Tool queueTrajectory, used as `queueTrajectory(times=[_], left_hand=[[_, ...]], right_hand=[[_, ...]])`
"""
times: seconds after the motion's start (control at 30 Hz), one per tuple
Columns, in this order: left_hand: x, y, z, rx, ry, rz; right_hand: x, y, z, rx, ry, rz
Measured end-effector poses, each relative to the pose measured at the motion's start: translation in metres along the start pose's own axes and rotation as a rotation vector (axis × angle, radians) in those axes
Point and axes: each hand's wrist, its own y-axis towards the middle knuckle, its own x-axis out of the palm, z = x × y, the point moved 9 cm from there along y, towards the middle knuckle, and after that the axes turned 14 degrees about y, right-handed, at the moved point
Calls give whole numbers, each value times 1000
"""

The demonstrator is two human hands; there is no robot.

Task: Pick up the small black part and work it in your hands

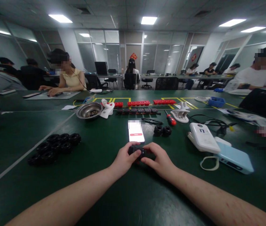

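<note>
Both my hands meet over a small black part (138, 152) on the green table (128, 194). My left hand (124, 158) pinches its left end with curled fingers. My right hand (158, 159) closes on its right end. Just beyond my fingers lies a phone (136, 132) with a lit screen. Two small black wheels (162, 130) rest to the right of the phone. A cluster of several black wheels (55, 147) sits to my left.
A metal bowl (89, 110) of small parts, red strips (138, 103), a black strip (137, 110), a red-handled screwdriver (170, 119), white device (203, 137) and blue box (235, 157) lie farther out. Other people sit at left, right and rear tables.
</note>
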Motion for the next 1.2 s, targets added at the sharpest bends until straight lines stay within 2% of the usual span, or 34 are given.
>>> queueTrajectory(times=[0.2, 0.27, 0.4, 0.57, 0.77, 0.93, 1.07, 1.2], left_hand=[[-3, 2, -2, -21, 78, 31], [-2, 1, 0, -15, 40, 34], [3, -2, 0, -37, -81, 0], [5, -1, 0, -34, -52, -42], [5, 2, -7, -82, -22, -39], [-1, -1, 0, -22, 15, 30], [-1, -3, 0, -2, -5, 30], [0, -1, 0, 14, 37, 28]], right_hand=[[3, -4, -5, -10, -25, -23], [3, -4, -1, 9, -17, -20], [4, -2, 5, 35, -9, -41], [4, 0, 4, 42, 9, -41], [5, -3, -8, -31, 50, -57], [4, -4, -7, -21, 63, -34], [1, -2, 4, 52, 44, -11], [3, 0, 6, 58, 6, -31]])
